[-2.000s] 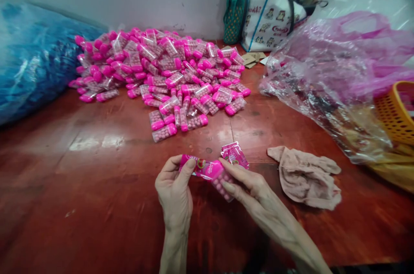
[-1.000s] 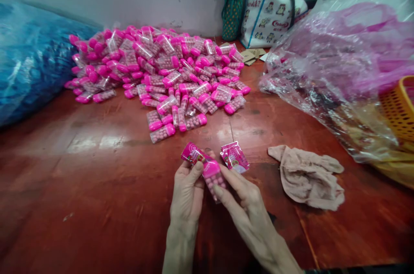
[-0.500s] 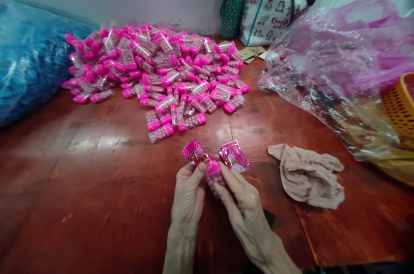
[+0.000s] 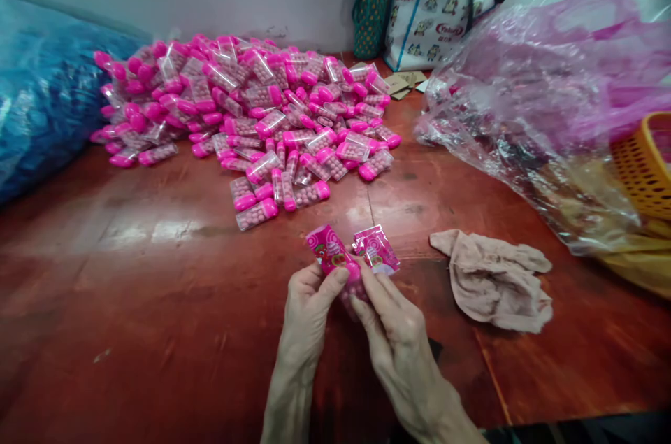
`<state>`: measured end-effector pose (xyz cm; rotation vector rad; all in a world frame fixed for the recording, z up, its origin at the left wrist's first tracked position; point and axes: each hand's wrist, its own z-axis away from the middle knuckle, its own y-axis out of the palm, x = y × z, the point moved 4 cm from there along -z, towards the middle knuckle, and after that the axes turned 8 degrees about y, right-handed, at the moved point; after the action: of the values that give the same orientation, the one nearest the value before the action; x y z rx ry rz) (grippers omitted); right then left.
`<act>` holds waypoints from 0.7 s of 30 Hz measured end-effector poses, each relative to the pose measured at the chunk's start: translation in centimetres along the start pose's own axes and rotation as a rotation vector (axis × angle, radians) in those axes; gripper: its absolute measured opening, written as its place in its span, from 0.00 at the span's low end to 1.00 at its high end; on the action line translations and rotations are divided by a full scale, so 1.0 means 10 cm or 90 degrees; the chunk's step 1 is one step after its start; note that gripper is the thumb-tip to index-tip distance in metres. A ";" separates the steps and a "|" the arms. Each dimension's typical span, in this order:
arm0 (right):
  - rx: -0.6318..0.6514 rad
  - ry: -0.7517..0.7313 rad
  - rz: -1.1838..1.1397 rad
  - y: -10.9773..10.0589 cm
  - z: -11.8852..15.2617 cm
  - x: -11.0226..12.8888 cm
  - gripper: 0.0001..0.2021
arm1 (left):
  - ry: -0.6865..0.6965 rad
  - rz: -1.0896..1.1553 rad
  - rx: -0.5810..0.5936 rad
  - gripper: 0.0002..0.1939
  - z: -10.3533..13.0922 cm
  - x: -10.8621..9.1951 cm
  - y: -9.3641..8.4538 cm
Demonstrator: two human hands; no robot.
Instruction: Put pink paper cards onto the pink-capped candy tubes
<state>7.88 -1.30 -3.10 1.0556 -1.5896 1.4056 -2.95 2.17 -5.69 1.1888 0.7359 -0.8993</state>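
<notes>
In the middle of the head view, my left hand [image 4: 308, 308] pinches a printed pink label [image 4: 326, 245] between thumb and fingers. The label lies against the pink cap of a small clear candy bottle [image 4: 354, 290] filled with pink balls. My right hand [image 4: 401, 325] grips this bottle from the right, thumb on its near side. The bottle is tilted, and its lower part is partly hidden by the fingers. Just beyond my right fingers lie some more shiny printed labels [image 4: 378, 249]. A large heap of similar pink-capped candy bottles [image 4: 262, 94] spreads across the table farther back.
On the red-brown table [image 4: 131, 318] a crumpled beige cloth [image 4: 498, 283] lies to the right. A blue plastic bag [image 4: 42, 87] bulges at left. Clear and pink plastic bags [image 4: 550, 87] and an orange basket [image 4: 642, 168] stand at right. A white tote bag [image 4: 433, 17] leans at the wall.
The label has shifted slightly to the right, closer over the bottle's cap, along with my left thumb. My right hand keeps its grip on the bottle. The whole view has shifted a little.
</notes>
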 end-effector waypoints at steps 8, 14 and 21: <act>0.060 0.180 -0.149 -0.14 -0.11 -0.02 0.18 | -0.027 0.094 -0.003 0.08 0.03 0.00 0.02; 0.120 0.263 -0.195 0.02 -0.07 -0.05 0.11 | 0.021 0.082 -0.088 0.11 0.02 -0.08 0.03; 0.119 0.298 -0.184 0.02 0.00 -0.06 0.15 | -0.011 -0.004 0.037 0.09 0.09 0.02 0.14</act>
<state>7.89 -1.27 -3.73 0.9294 -0.9477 1.4842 -1.62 1.47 -5.00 1.2294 0.7046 -0.9408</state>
